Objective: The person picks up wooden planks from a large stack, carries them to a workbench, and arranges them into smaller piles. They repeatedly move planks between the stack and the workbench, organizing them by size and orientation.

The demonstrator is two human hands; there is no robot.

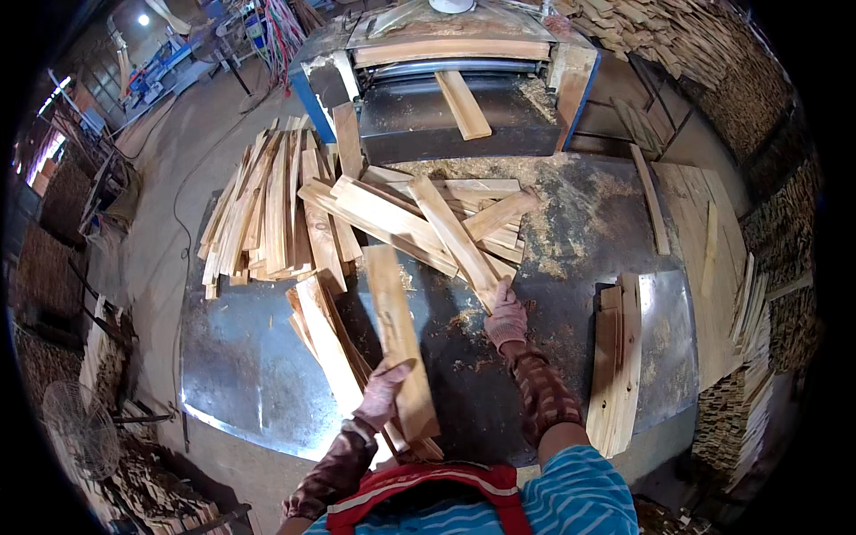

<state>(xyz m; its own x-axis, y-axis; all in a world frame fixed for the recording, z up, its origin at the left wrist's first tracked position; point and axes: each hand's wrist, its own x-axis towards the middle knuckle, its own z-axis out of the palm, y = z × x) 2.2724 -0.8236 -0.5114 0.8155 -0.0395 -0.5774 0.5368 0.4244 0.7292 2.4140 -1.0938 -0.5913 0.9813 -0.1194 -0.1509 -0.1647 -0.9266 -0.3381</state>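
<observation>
My left hand (pixel 385 390), in a worn glove, grips the near end of a short flat wooden board (pixel 395 330) that points away from me over the metal table (pixel 232 348). My right hand (pixel 506 318), also gloved, closes on the near end of another board (pixel 455 236) that lies across a loose heap of boards (pixel 401 214) in the table's middle. Under my left hand lie a few more boards (pixel 325 343) near the table's front edge.
A planing machine (pixel 464 107) stands at the far end with one board (pixel 464 105) on its bed. A big pile of slats (pixel 259 209) lies at the left, a neat stack of boards (pixel 615 357) at the right. Sawdust covers the table; wood stacks (pixel 758 294) line the right wall.
</observation>
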